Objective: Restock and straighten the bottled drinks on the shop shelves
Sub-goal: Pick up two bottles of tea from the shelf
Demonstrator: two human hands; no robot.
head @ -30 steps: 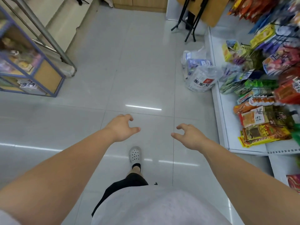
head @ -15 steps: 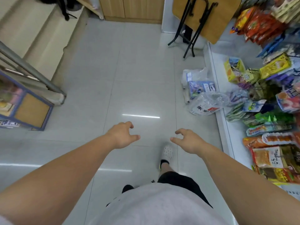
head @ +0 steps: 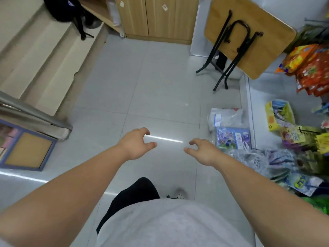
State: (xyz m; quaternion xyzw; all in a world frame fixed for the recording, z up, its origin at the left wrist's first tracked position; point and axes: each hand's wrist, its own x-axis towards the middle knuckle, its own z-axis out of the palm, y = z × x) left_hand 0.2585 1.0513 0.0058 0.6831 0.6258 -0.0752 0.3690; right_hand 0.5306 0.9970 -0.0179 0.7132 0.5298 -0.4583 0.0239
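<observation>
Grip loose, holding nothing: left hand (head: 135, 145), right hand (head: 204, 152) | plastic bags (head: 228, 118) on floor (head: 142, 86) beside snack shelf (head: 267, 88)

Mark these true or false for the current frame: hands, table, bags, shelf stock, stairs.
1. The left hand and right hand hold nothing. True.
2. The folding table stands unfolded in the aisle. False: it is folded up and propped on edge, its black legs against the wooden top.
3. Plastic bags lie on the floor beside the foot of the shelf. True.
4. That shelf carries bottled drinks. False: it carries snack packets, and no bottle is in view.
5. Stairs rise at the person's left. True.
</observation>
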